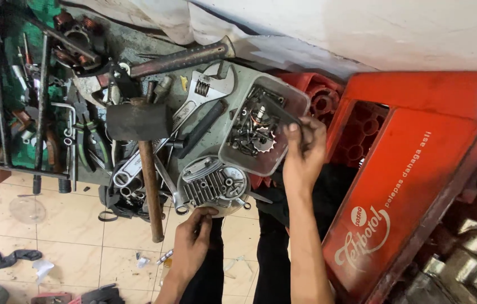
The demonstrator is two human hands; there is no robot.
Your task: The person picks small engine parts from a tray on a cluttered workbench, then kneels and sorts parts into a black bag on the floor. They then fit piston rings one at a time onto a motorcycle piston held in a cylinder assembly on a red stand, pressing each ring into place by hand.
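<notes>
My left hand (192,236) grips the lower edge of a round finned metal engine cover (212,184) that lies among the tools. My right hand (304,152) reaches over the rim of a clear plastic tub (293,97) full of bolts, screws and a small sprocket (261,138). Its fingers pinch a small dark part at the tub's edge. What that part is cannot be made out.
A rubber mallet with a wooden handle (147,169), a large adjustable wrench (205,90), pliers (89,141) and spanners lie to the left. A red plastic crate (418,169) stands at the right. Tiled floor with scraps lies below.
</notes>
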